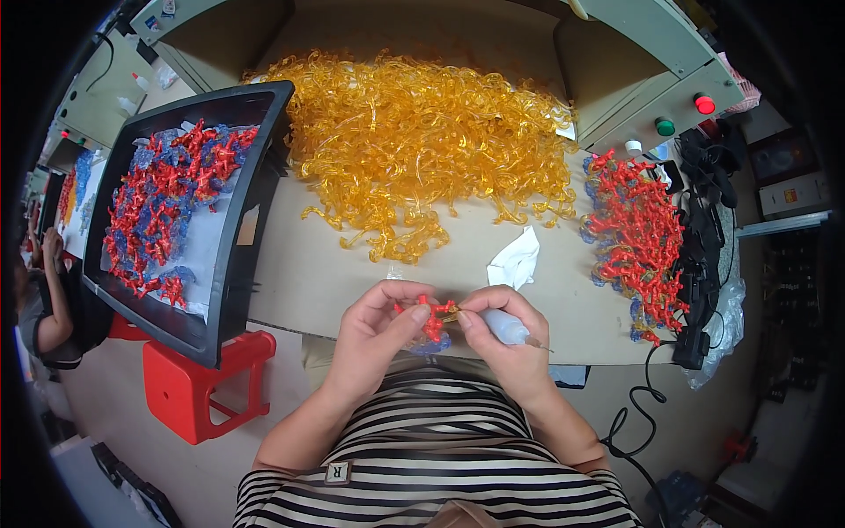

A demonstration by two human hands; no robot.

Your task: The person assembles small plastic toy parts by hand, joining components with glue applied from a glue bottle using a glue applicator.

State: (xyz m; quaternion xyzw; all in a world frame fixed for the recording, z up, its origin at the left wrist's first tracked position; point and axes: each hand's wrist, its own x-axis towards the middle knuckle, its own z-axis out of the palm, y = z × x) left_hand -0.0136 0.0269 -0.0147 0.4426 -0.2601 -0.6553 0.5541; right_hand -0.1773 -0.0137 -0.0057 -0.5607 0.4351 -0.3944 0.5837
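Observation:
My left hand (374, 333) pinches a small red branching plastic piece (431, 320) with a bluish base, just past the table's near edge. My right hand (509, 339) touches the same piece with thumb and forefinger and also holds a small white squeeze bottle (505, 326) with a thin needle tip pointing right. Both hands meet over the piece, close to my striped shirt.
A big heap of amber curly plastic parts (414, 141) covers the table's middle. Red and blue pieces (641, 231) pile up at the right edge. A black tray (236, 255) of red and blue pieces rests on a red stool (204, 387) at left. A white tissue (517, 260) lies nearby. Another person (44, 299) sits far left.

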